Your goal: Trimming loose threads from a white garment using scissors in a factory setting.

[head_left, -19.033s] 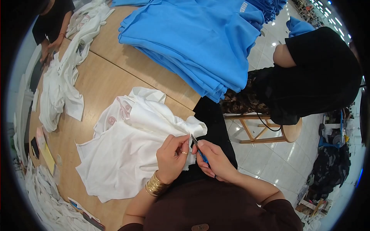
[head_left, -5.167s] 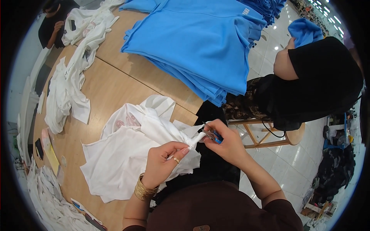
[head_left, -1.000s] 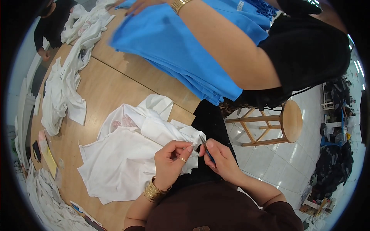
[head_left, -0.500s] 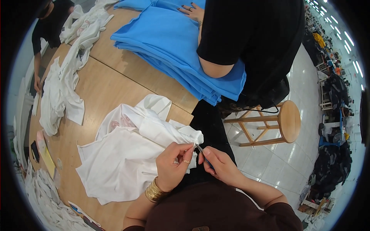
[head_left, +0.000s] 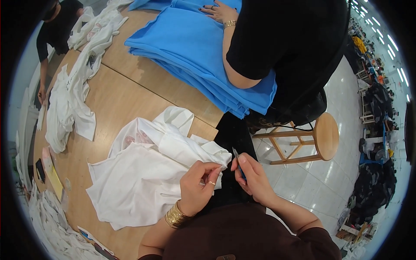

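A crumpled white garment [head_left: 134, 182] with a faint reddish print lies over the table's edge in front of me. My left hand [head_left: 197, 184], with a gold bracelet at the wrist, pinches the right end of that white fabric between thumb and fingertips. Just to the right, my right hand [head_left: 255, 180] is closed around small thread snips [head_left: 237, 158] with a dark blue handle. The metal tips point up and away from me, a short gap from the fabric. Part of the snips' handle is hidden by my fingers.
A stack of blue fabric [head_left: 182, 47] lies on the far side of the wooden table [head_left: 117, 93], under a co-worker's hand [head_left: 221, 12]. More white garments [head_left: 65, 108] run along the left. A wooden stool [head_left: 326, 136] stands on the tiled floor at the right.
My right hand has drawn the snips to the right, away from the fabric end. My left hand has shifted slightly right with the fabric. The co-worker's arm in black has moved a little right.
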### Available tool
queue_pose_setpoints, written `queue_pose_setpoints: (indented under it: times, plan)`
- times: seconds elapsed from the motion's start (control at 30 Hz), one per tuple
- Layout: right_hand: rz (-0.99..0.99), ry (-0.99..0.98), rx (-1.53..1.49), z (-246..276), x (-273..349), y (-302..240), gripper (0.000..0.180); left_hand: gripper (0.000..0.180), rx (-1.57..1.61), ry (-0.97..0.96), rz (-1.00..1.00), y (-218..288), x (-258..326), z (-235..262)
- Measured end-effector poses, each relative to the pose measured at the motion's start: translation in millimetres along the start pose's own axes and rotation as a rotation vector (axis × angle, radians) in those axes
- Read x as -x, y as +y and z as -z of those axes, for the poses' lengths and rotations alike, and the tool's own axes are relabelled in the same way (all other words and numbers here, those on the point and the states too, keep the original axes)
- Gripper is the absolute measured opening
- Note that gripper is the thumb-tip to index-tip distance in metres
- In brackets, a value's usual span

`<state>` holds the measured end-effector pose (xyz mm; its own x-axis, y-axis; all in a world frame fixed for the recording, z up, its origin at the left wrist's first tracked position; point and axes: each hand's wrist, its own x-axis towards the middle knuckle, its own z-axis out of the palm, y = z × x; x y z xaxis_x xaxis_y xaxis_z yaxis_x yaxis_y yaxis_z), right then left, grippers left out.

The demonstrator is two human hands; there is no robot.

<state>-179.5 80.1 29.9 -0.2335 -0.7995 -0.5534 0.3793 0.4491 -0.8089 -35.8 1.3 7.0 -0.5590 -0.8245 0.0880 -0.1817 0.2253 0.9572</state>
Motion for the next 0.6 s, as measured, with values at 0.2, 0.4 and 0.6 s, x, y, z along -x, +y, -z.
queue_pose_setpoints:
  times: [0.2,0.4,0.6]
  plan:
    - [0.141,0.117,0.334,1.7,-15.1,9.7,0.024,0.007,-0.031,0.009,-0.016,1.0,-1.8,1.7]
    - [0.327,0.202,0.418,1.5,-21.3,5.6,0.02,0.006,-0.056,0.023,-0.034,-4.6,-1.8,15.7]
    - [0.455,0.081,0.561,8.4,-34.9,4.6,0.025,0.006,-0.017,0.005,0.016,-4.9,-3.6,22.9]
